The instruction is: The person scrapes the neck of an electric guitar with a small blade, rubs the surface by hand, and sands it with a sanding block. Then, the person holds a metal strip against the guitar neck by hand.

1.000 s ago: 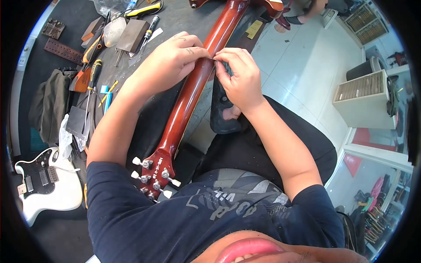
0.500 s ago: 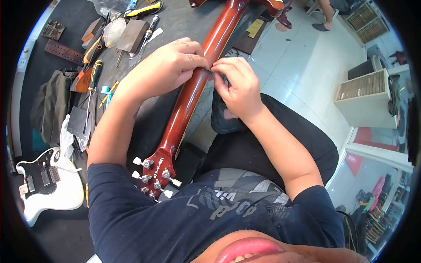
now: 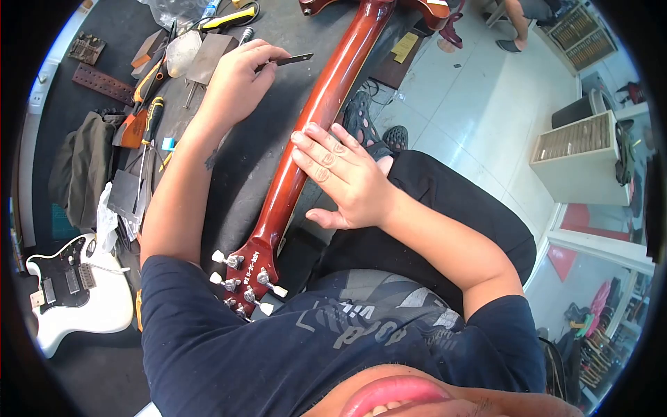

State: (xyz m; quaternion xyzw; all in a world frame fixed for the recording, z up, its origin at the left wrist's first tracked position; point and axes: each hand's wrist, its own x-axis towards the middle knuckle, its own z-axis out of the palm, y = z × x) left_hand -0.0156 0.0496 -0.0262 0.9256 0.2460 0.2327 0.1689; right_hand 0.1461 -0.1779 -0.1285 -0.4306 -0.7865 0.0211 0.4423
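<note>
A glossy red-brown guitar lies with the back of its neck (image 3: pixel 325 97) facing up. Its headstock (image 3: pixel 251 267), with several white-buttoned tuners, points toward my body. My left hand (image 3: pixel 240 80) is closed around a thin dark blade (image 3: pixel 295 59) with a small hole near its tip, held left of the neck and apart from it. Across the neck rests my right hand (image 3: pixel 347 174), fingers stretched flat on the wood and thumb spread off to the side. The fretboard side is turned away from view.
On the dark bench at left lie screwdrivers (image 3: pixel 151 121), a metal block (image 3: pixel 210 55), a drilled brown bar (image 3: pixel 103 83) and dark cloth (image 3: pixel 87 163). A white guitar body (image 3: pixel 97 299) sits lower left. Beyond the floor stands a white cabinet (image 3: pixel 583 160). Another person's leg (image 3: pixel 517 24) shows at top right.
Both hands were together at the neck, pinching something small. My left hand has moved up and left with the blade; my right hand has opened and come down flat on the neck.
</note>
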